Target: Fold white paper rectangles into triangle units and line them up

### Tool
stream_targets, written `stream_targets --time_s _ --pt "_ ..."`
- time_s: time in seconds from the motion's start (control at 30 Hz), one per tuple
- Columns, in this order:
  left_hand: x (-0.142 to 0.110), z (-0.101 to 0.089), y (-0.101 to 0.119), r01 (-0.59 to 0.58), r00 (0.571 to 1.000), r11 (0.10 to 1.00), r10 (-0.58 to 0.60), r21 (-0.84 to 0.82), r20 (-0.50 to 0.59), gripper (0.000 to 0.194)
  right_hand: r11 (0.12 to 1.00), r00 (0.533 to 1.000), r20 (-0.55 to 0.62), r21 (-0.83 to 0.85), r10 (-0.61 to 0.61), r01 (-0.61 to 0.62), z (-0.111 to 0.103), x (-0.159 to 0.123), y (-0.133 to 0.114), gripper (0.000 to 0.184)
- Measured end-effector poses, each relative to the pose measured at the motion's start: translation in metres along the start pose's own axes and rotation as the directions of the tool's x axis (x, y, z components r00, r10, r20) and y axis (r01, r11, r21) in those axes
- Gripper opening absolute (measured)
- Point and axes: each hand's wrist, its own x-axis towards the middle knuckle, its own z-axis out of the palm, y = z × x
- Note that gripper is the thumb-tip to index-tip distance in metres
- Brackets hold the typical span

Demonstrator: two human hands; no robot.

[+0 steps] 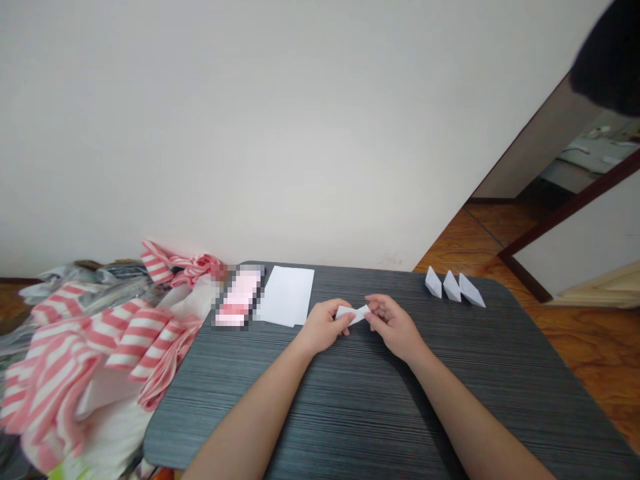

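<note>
A small folded piece of white paper (356, 313) is held between my two hands, above the middle of the dark table (320, 413). My left hand (325, 325) pinches its left end between thumb and fingers. At the right end, my right hand (393, 323) grips it with thumb and index finger, the other fingers curled loosely. The paper narrows at its centre and spreads toward both ends. Beyond my left hand lies a stack of white paper sheets (289, 295), slightly uneven at its edge.
Folded white paper boats (451, 287) stand in a row at the table's far right. A blurred-out flat pink-screened object (239, 297) lies left of the sheets. Red-and-white striped cloth (100, 340) is heaped beside the table's left edge. A white wall (280, 133) rises behind.
</note>
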Motion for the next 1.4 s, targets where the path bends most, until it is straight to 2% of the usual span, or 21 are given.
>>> stream_targets --time_s 0.07,0.17,0.23,0.33,0.4,0.5,0.6,0.8,1.0,1.17,1.4 --pt "0.000 -0.001 0.000 -0.009 1.000 1.000 0.009 -0.030 0.017 0.027 1.000 1.000 0.021 0.006 0.023 -0.023 -0.001 0.000 0.001 0.031" --pt "0.000 -0.001 0.000 -0.020 0.999 0.997 0.023 -0.071 0.044 0.025 0.992 0.995 0.070 -0.110 0.066 -0.058 -0.004 -0.001 -0.002 0.019" --pt "0.000 -0.001 0.000 -0.016 0.998 0.997 0.021 -0.082 0.055 0.024 0.980 0.993 0.089 -0.189 0.080 -0.062 -0.006 -0.002 -0.005 0.021" --pt "0.000 -0.001 0.002 0.005 0.997 0.996 0.003 -0.091 0.080 0.028 0.974 0.992 0.092 -0.219 0.086 -0.064 -0.007 -0.003 -0.010 0.023" --pt "0.000 -0.002 0.004 -0.008 0.996 0.998 0.012 -0.055 0.083 0.032 0.973 0.991 0.106 -0.222 0.082 -0.057 -0.006 -0.004 -0.013 0.022" --pt "0.000 -0.004 0.006 -0.072 0.996 0.994 0.067 0.084 0.059 0.030 0.971 0.987 0.143 -0.238 0.071 -0.036 -0.005 -0.004 -0.015 0.022" --pt "0.000 -0.005 0.007 -0.098 0.994 0.982 0.090 0.162 0.055 0.029 0.974 0.985 0.165 -0.227 0.053 -0.014 -0.004 -0.003 -0.015 0.019" --pt "0.000 -0.004 0.006 -0.095 0.995 0.979 0.087 0.181 0.056 0.029 0.985 0.987 0.152 -0.171 0.057 -0.030 -0.001 -0.004 -0.013 0.017" --pt "0.000 -0.004 0.006 -0.076 0.996 0.987 0.068 0.145 0.058 0.028 0.978 0.988 0.136 -0.203 0.072 -0.043 -0.001 -0.004 -0.011 0.020" --pt "0.001 -0.005 0.007 -0.054 0.995 0.994 0.046 0.097 0.086 0.029 0.985 0.991 0.120 -0.166 0.065 -0.044 -0.001 -0.004 -0.008 0.018" --pt "0.001 -0.007 0.006 -0.050 0.995 0.998 0.046 0.040 0.094 0.028 0.989 0.985 0.163 -0.129 -0.056 0.078 -0.004 -0.003 -0.011 0.016"
